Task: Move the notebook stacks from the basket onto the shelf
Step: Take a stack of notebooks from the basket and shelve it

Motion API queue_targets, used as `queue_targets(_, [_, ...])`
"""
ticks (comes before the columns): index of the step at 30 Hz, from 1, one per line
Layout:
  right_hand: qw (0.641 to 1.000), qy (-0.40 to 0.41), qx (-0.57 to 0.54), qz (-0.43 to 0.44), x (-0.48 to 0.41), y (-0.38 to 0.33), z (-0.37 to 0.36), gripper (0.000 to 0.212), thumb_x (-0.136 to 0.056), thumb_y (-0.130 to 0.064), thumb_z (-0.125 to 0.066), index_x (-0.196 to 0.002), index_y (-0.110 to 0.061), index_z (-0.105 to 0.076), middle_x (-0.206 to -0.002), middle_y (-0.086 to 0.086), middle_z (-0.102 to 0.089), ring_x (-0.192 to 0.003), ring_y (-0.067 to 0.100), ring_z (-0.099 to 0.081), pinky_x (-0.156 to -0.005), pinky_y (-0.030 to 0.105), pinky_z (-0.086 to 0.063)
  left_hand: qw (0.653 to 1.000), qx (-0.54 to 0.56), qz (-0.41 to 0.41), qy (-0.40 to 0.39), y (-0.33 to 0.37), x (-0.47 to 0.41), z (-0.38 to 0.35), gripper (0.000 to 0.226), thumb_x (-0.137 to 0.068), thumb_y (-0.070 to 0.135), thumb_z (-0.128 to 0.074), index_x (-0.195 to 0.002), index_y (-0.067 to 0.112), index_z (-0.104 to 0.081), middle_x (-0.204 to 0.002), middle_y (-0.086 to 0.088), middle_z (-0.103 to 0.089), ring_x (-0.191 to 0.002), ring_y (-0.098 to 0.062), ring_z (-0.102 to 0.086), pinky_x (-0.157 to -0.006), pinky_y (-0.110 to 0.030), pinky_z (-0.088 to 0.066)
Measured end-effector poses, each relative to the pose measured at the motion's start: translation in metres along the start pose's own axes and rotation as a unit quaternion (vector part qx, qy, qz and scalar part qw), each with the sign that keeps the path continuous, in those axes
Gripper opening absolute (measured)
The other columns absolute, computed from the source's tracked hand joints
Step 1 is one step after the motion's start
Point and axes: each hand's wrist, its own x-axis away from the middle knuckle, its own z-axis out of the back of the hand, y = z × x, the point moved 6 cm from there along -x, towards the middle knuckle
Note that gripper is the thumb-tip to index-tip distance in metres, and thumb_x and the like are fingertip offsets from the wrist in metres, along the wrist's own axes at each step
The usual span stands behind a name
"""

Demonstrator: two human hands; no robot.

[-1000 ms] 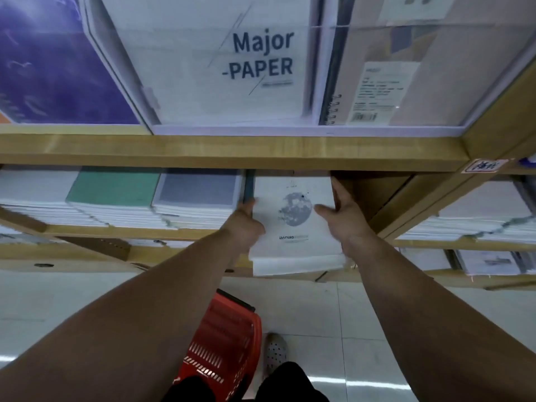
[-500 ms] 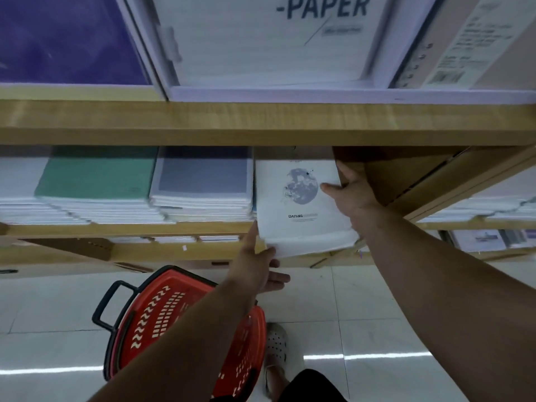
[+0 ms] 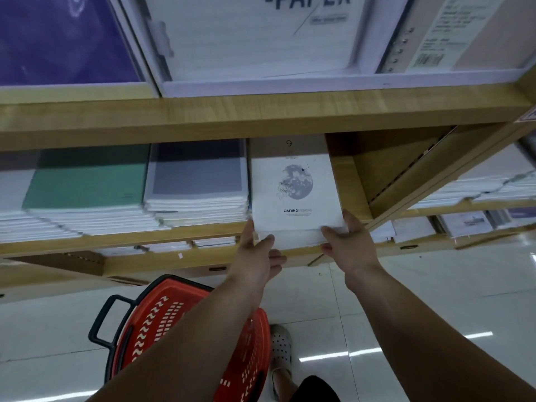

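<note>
a: where is the notebook stack [image 3: 294, 195] placed?

b: it is laid flat on the wooden shelf [image 3: 346, 181], touching the right side of a grey-covered pile [image 3: 197, 181]. a moon is printed on its white cover, and its front edge overhangs the shelf lip a little.

a: how are the hands held?

b: both hands are spread open at the stack's front edge. the left hand [image 3: 256, 256] is pressed against the near left corner, the right hand [image 3: 349, 245] against the near right corner; nothing is gripped.

a: and the basket?

b: a red basket [image 3: 162, 323] is seen on the floor below the stack, partly hidden by the left forearm; its contents cannot be told.

a: how would the stack likely handle?

b: it is judged fairly heavy and floppy, with glossy covers that may slide apart. it is best taken at both side edges or pushed squarely from the front.
</note>
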Motion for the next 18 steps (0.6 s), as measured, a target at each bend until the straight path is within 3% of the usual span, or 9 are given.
queue_targets(2, [1.000, 0.006, -0.005, 0.004, -0.005, -0.004, -0.005, 0.039, -0.097, -0.006, -0.065, -0.125, -0.033, -0.061, -0.090, -0.012, -0.065, -0.075, 0.017, -0.070, -0.085, 0.053, -0.064, 1.000, 0.012, -0.023, 0.005, 0.004, -0.003, -0.002, 0.066, -0.104, 0.009, -0.052, -0.157, 0.040, -0.027, -0.097, -0.013, -0.060, -0.094, -0.034, -0.060, -0.088, -0.042, -0.053])
queue_targets(4, [1.000, 0.001, -0.018, 0.005, -0.015, -0.011, -0.014, 0.043, -0.097, -0.005, -0.065, -0.131, -0.031, -0.063, -0.095, -0.008, -0.068, -0.086, 0.025, -0.073, -0.085, 0.051, -0.064, 0.999, 0.013, -0.040, 0.008, 0.008, -0.008, -0.004, 0.071, -0.104, 0.010, -0.053, -0.158, 0.042, -0.020, -0.100, -0.010, -0.061, -0.090, -0.028, -0.056, -0.076, -0.035, -0.050])
queue_targets(6, [1.000, 0.008, -0.001, 0.019, -0.029, -0.019, -0.021, 0.046, -0.096, -0.008, -0.068, -0.137, -0.028, -0.063, -0.101, -0.006, -0.068, -0.095, 0.029, -0.074, -0.085, 0.050, -0.064, 0.998, -0.016, -0.058, 0.026, 0.011, -0.016, -0.006, 0.080, -0.102, 0.019, -0.059, -0.160, 0.044, -0.009, -0.115, -0.010, -0.066, -0.096, -0.024, -0.063, -0.081, -0.036, -0.050])
queue_targets(8, [1.000, 0.007, -0.003, 0.020, -0.039, -0.030, -0.027, 0.048, -0.097, -0.010, -0.069, -0.141, -0.026, -0.060, -0.103, -0.007, -0.066, -0.093, 0.026, -0.073, -0.083, 0.047, -0.065, 0.996, -0.046, -0.075, 0.023, 0.010, -0.017, -0.010, 0.088, -0.100, 0.027, -0.061, -0.160, 0.045, 0.000, -0.133, -0.021, -0.062, -0.116, -0.030, -0.063, -0.090, -0.035, -0.045])
queue_targets(10, [1.000, 0.000, 0.002, 0.023, -0.042, -0.034, -0.030, 0.050, -0.097, -0.011, -0.070, -0.143, -0.025, -0.058, -0.111, -0.003, -0.068, -0.088, 0.022, -0.072, -0.082, 0.046, -0.066, 0.995, -0.035, -0.092, 0.017, 0.010, -0.011, -0.011, 0.082, -0.103, 0.023, -0.055, -0.163, 0.033, -0.001, -0.136, -0.041, -0.049, -0.128, -0.037, -0.055, -0.092, -0.025, -0.038])
queue_targets(11, [1.000, -0.003, 0.003, 0.022, -0.039, -0.035, -0.030, 0.051, -0.096, -0.013, -0.070, -0.144, -0.026, -0.058, -0.112, -0.002, -0.070, -0.086, 0.023, -0.073, -0.082, 0.047, -0.066, 0.994, -0.029, -0.100, 0.018, 0.010, -0.008, -0.013, 0.081, -0.102, 0.022, -0.055, -0.163, 0.028, -0.003, -0.138, -0.043, -0.045, -0.128, -0.032, -0.055, -0.092, -0.022, -0.038])
queue_targets(14, [0.999, 0.010, -0.018, 0.031, -0.023, -0.029, -0.022, 0.059, -0.091, -0.025, -0.073, -0.148, -0.026, -0.054, -0.113, 0.000, -0.073, -0.099, 0.030, -0.072, -0.090, 0.044, -0.060, 0.993, -0.037, -0.115, -0.008, 0.008, 0.004, -0.021, 0.075, -0.103, 0.020, -0.055, -0.161, 0.035, -0.009, -0.143, -0.008, -0.050, -0.107, 0.001, -0.054, -0.093, -0.024, -0.034])
queue_targets(16, [0.998, 0.019, -0.051, 0.028, -0.006, -0.020, -0.018, 0.060, -0.097, -0.027, -0.070, -0.152, -0.023, -0.048, -0.125, -0.003, -0.063, -0.114, 0.023, -0.061, -0.092, 0.035, -0.047, 0.993, -0.014, -0.113, -0.020, 0.003, 0.007, -0.019, 0.066, -0.104, 0.014, -0.053, -0.159, 0.032, -0.021, -0.148, 0.001, -0.042, -0.104, 0.005, -0.051, -0.097, -0.030, -0.031])
queue_targets(18, [0.993, 0.006, -0.108, 0.040, 0.005, -0.014, -0.021, 0.043, -0.098, -0.025, -0.069, -0.140, -0.019, -0.060, -0.126, -0.007, -0.064, -0.119, 0.018, -0.058, -0.096, 0.036, -0.043, 0.995, 0.008, -0.099, -0.023, 0.001, 0.004, -0.016, 0.058, -0.103, 0.016, -0.055, -0.155, 0.029, -0.033, -0.153, 0.000, -0.042, -0.120, -0.006, -0.050, -0.099, -0.030, -0.028])
